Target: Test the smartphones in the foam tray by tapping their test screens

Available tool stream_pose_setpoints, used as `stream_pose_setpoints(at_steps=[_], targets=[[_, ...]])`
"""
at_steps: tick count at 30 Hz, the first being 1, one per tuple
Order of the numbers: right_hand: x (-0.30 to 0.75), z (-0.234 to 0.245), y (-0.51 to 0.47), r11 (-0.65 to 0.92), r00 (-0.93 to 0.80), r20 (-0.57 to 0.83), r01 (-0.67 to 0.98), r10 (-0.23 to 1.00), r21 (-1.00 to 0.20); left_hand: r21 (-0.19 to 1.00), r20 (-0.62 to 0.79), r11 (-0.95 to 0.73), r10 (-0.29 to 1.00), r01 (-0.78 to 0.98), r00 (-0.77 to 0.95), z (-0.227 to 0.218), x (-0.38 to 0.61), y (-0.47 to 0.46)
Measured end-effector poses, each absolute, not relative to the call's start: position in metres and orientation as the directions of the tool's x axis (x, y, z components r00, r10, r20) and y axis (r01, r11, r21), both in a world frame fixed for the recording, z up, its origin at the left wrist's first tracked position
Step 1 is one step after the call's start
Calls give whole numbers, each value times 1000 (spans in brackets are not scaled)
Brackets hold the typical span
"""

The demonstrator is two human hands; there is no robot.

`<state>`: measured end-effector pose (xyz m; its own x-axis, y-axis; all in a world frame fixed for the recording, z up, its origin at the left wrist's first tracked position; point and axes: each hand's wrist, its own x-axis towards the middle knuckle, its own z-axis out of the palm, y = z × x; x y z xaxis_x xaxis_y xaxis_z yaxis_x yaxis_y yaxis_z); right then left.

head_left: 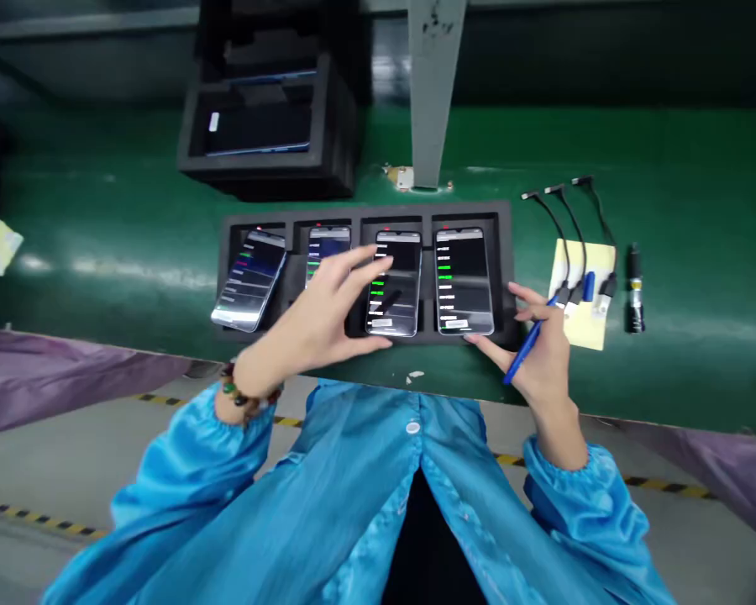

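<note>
A black foam tray [507, 252] lies on the green bench, with several smartphones in its compartments, screens lit with lists of text. My left hand [331, 307] is open over the tray, fingers spread above the middle-right smartphone [403, 290] and thumb near its lower edge. It partly hides another smartphone [328, 242] behind it. The leftmost smartphone [250, 281] lies tilted across its compartment edge. My right hand [545, 353] holds a blue pen [524, 349] and rests at the tray's right front corner, its thumb by the bottom of the rightmost smartphone [464, 281].
Stacked black trays [337, 126] with more devices stand at the back left. A grey metal post [434, 92] rises behind the tray. To the right lie black short cables [580, 227], a yellow note [585, 332] and a black marker [635, 290].
</note>
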<state>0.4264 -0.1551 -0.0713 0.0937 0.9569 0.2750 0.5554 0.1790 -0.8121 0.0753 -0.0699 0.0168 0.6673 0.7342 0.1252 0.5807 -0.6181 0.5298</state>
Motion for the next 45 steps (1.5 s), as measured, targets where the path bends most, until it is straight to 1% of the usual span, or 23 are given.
stream_pose_setpoints(at_steps=[1, 3, 5, 6, 8, 10, 11, 13, 15, 16, 18, 20, 22, 24, 26, 28, 31, 37, 41, 45], targets=[[426, -69, -152, 156, 123, 264, 547, 957, -822, 514, 116, -601, 756, 612, 645, 7, 69, -82], [424, -65, -147, 130, 179, 265, 543, 947, -830, 491, 140, -582, 787, 648, 601, -11, 68, -94], [422, -62, -145, 146, 228, 311, 541, 923, -828, 482, 191, -585, 797, 652, 574, -24, 76, -94], [420, -61, -144, 164, 260, 338, 520, 904, -838, 475, 218, -593, 795, 650, 566, -28, 80, -92], [416, -59, -143, 199, 335, 353, 416, 874, -887, 454, 265, -595, 801, 663, 537, -31, 86, -87], [412, -57, -142, 182, 397, 296, 298, 869, -937, 450, 298, -573, 819, 685, 490, -30, 89, -86], [409, -57, -141, 143, 421, 252, 272, 871, -951, 467, 304, -553, 833, 690, 461, -29, 91, -87], [405, -54, -139, 41, 446, 163, 271, 880, -962, 538, 287, -505, 863, 675, 417, -29, 96, -92], [402, -52, -138, -36, 444, 92, 272, 891, -962, 632, 228, -486, 861, 604, 454, -31, 106, -99], [401, -51, -138, -56, 423, 67, 271, 904, -961, 677, 183, -489, 836, 550, 517, -32, 114, -103], [399, -49, -139, -77, 378, 40, 290, 925, -954, 760, 96, -492, 732, 425, 675, -35, 133, -109], [397, -49, -142, -104, 360, 21, 324, 933, -941, 821, 39, -456, 644, 343, 764, -38, 153, -114], [397, -50, -143, -117, 391, 33, 355, 920, -927, 865, 18, -396, 639, 309, 769, -41, 168, -115], [399, -54, -142, -113, 440, 88, 409, 894, -905, 894, 22, -352, 655, 278, 755, -44, 175, -115], [400, -58, -140, -94, 460, 145, 457, 876, -884, 905, 26, -338, 652, 259, 758, -47, 175, -116], [401, -63, -137, -72, 439, 160, 466, 884, -882, 897, 14, -352, 627, 267, 779, -49, 173, -116], [399, -66, -136, -45, 393, 155, 454, 906, -890, 883, -17, -371, 589, 288, 808, -51, 171, -117], [398, -62, -139, -89, 384, 118, 480, 916, -873, 903, -46, -325, 576, 281, 816, -50, 172, -116], [402, -52, -141, -71, 336, 97, 456, 937, -887, 898, -22, -343, 589, 275, 808, -51, 172, -116], [405, -51, -143, -93, 365, 86, 446, 927, -890, 900, -1, -350, 595, 261, 803, -51, 172, -115]])
